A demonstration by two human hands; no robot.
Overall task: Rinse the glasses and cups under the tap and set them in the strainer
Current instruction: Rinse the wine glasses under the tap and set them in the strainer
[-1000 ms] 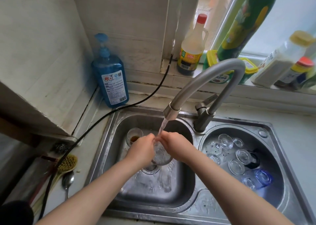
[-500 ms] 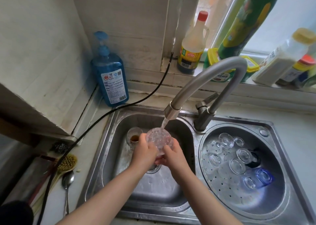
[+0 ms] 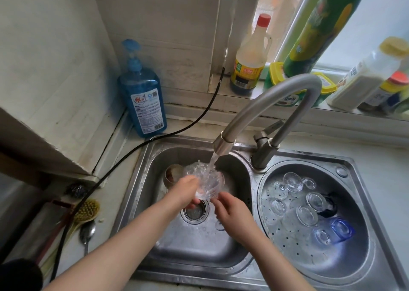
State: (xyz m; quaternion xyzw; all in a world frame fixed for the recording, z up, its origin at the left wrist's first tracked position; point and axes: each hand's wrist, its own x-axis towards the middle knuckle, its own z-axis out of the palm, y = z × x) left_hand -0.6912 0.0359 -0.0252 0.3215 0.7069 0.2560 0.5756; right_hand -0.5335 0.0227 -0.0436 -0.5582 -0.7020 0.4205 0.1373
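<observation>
The left hand grips a clear glass over the left basin, right under the tap, whose water splashes over it. The right hand sits just beside the glass's base, fingers loosely curled and seemingly holding nothing, though splash blurs the contact. Rinsed glasses lie in the strainer on the right.
</observation>
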